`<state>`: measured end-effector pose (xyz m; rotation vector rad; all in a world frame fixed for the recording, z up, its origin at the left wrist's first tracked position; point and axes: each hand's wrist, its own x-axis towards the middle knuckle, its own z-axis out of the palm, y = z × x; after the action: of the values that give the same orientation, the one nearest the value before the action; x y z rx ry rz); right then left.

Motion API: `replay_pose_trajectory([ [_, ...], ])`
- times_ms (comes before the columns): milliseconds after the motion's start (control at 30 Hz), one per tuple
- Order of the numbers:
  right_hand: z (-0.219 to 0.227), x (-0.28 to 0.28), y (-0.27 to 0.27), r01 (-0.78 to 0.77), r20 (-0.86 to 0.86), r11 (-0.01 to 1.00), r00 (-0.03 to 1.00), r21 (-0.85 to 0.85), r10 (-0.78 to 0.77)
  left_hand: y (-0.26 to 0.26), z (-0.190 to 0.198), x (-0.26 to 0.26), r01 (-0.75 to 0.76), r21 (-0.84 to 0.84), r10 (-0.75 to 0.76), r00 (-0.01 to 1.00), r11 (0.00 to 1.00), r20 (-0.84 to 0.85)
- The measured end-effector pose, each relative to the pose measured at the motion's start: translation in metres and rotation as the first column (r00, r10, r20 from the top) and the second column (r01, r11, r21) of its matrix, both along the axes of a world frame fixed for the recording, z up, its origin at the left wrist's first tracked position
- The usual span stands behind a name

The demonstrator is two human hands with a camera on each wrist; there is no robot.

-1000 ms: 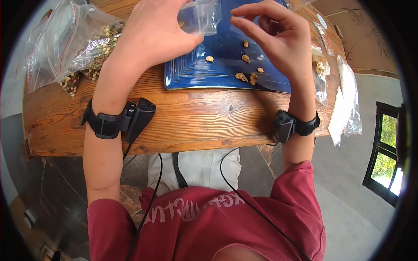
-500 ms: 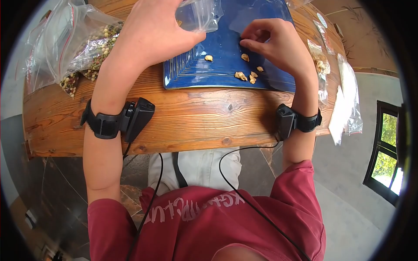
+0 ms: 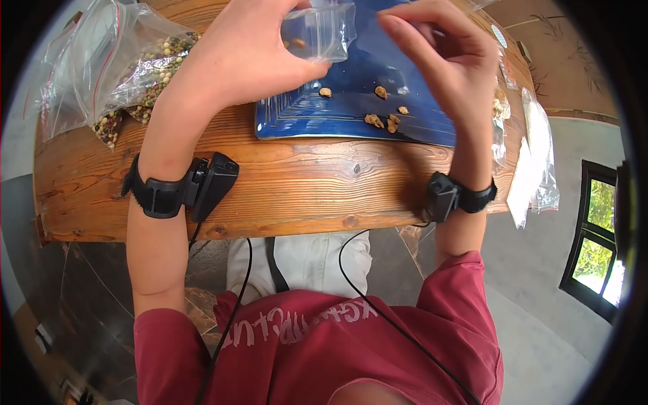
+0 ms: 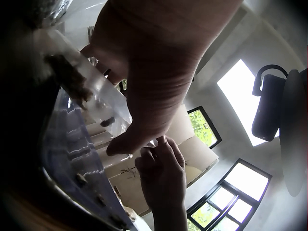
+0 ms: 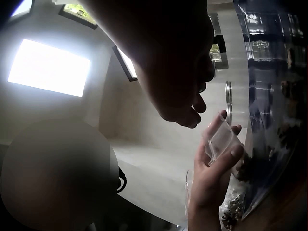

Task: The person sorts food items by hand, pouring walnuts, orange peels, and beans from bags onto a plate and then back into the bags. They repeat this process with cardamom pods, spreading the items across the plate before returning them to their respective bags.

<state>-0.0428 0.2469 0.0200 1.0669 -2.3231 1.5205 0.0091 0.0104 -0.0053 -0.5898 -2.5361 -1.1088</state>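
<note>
My left hand (image 3: pixel 236 61) holds a small clear plastic bag (image 3: pixel 334 34) by its sides, its mouth facing right over the blue tray (image 3: pixel 283 125). Inside the bag lie a few tan lumps, dark against the light in the left wrist view. To the right of the bag's mouth, my right hand (image 3: pixel 452 54) is raised above the tray with thumb and index finger pinched together. The small tan dried piece between those fingertips is hidden. Several more tan dried pieces (image 3: pixel 374 121) lie scattered on the near part of the tray.
At the left, a large zip bag (image 3: pixel 152 81) holds mixed-colour round seeds. Along the right table edge lie more clear bags (image 3: pixel 540 148), one with pale dried bits (image 3: pixel 500 108). The wooden table's front edge (image 3: pixel 290 233) is close to my body.
My right hand went down to the tray, then rose back toward the bag; one tan piece is gone from the tray. My left hand has brought the bag slightly lower and to the right.
</note>
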Motion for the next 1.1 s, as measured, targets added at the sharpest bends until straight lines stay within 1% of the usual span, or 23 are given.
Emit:
replay_pose_trajectory([
  [33, 0.005, -0.003, 0.008, -0.035, 0.023, 0.984, 0.999, 0.176, 0.031, 0.000, 0.001, 0.000, -0.023, -0.018, 0.023, 1.000, 1.000, -0.011],
  [67, 0.012, -0.005, 0.017, -0.071, 0.051, 0.936, 0.997, 0.345, 0.056, 0.002, 0.005, 0.003, -0.047, -0.039, 0.047, 0.999, 0.998, -0.007],
  [100, 0.016, -0.006, 0.024, -0.106, 0.082, 0.859, 0.994, 0.501, 0.075, 0.004, 0.009, 0.006, -0.071, -0.061, 0.071, 0.997, 0.996, -0.005],
  [133, 0.015, -0.009, 0.028, -0.166, 0.177, 0.810, 0.981, 0.562, 0.078, 0.010, 0.021, 0.016, -0.092, -0.087, 0.094, 0.996, 0.992, 0.013],
  [200, 0.010, -0.008, 0.025, -0.204, 0.167, 0.776, 0.978, 0.597, 0.129, 0.015, 0.029, 0.022, -0.124, -0.123, 0.129, 0.991, 0.985, 0.037],
  [267, -0.003, -0.010, 0.026, -0.227, 0.161, 0.740, 0.974, 0.633, 0.161, 0.016, 0.027, 0.021, -0.129, -0.129, 0.138, 0.989, 0.983, 0.058],
  [367, -0.010, -0.014, 0.028, -0.221, 0.140, 0.741, 0.975, 0.634, 0.171, 0.008, 0.018, 0.010, -0.095, -0.091, 0.105, 0.989, 0.991, 0.107],
  [467, -0.007, -0.007, 0.024, -0.179, 0.115, 0.740, 0.984, 0.649, 0.137, 0.007, 0.016, 0.009, -0.104, -0.164, 0.118, 0.990, 0.981, 0.080],
  [567, 0.004, -0.007, 0.020, -0.166, 0.203, 0.765, 0.978, 0.622, 0.047, 0.010, 0.020, 0.012, -0.077, -0.095, 0.088, 0.990, 0.992, 0.113],
  [600, 0.004, -0.007, 0.019, -0.150, 0.210, 0.854, 0.976, 0.498, 0.050, 0.011, 0.022, 0.013, -0.080, -0.120, 0.092, 0.991, 0.990, 0.098],
  [633, 0.001, -0.005, 0.017, -0.132, 0.218, 0.923, 0.974, 0.362, 0.054, 0.013, 0.022, 0.016, -0.082, -0.144, 0.095, 0.992, 0.986, 0.086],
  [667, -0.002, -0.004, 0.015, -0.112, 0.227, 0.970, 0.972, 0.218, 0.061, 0.015, 0.021, 0.016, -0.085, -0.167, 0.099, 0.992, 0.982, 0.074],
  [733, -0.005, 0.000, 0.005, -0.105, 0.158, 0.983, 0.984, 0.150, 0.081, 0.013, 0.014, 0.009, -0.028, -0.120, 0.033, 0.999, 0.992, 0.033],
  [800, -0.007, 0.006, -0.006, -0.114, 0.126, 0.991, 0.987, 0.077, 0.103, 0.013, 0.013, 0.011, -0.018, -0.096, 0.019, 1.000, 0.995, 0.010],
  [833, -0.008, 0.005, -0.004, -0.081, 0.097, 0.994, 0.993, 0.069, 0.074, 0.018, 0.026, 0.019, -0.043, -0.093, 0.043, 0.999, 0.995, 0.005],
  [900, -0.011, -0.001, -0.002, -0.024, 0.040, 0.998, 0.999, 0.052, 0.022, 0.025, 0.032, 0.024, -0.113, -0.081, 0.113, 0.994, 0.990, -0.003],
  [933, -0.011, 0.002, -0.004, -0.031, 0.075, 0.999, 0.997, 0.019, 0.030, 0.026, 0.031, 0.024, -0.158, -0.072, 0.158, 0.987, 0.985, -0.005],
  [967, -0.007, 0.005, -0.004, -0.067, 0.106, 0.985, 0.993, 0.160, 0.051, 0.024, 0.029, 0.022, -0.189, -0.059, 0.190, 0.982, 0.980, 0.009],
  [1033, 0.000, 0.008, -0.003, -0.142, 0.170, 0.895, 0.983, 0.422, 0.075, 0.019, 0.025, 0.014, -0.233, -0.031, 0.234, 0.970, 0.972, 0.058],
  [1067, -0.006, 0.010, -0.006, -0.177, 0.102, 0.886, 0.984, 0.429, 0.147, 0.015, 0.023, 0.011, -0.242, -0.017, 0.243, 0.965, 0.970, 0.094],
  [1100, -0.009, 0.012, -0.010, -0.187, 0.071, 0.865, 0.982, 0.466, 0.174, 0.013, 0.022, 0.011, -0.231, -0.034, 0.233, 0.969, 0.972, 0.076],
])
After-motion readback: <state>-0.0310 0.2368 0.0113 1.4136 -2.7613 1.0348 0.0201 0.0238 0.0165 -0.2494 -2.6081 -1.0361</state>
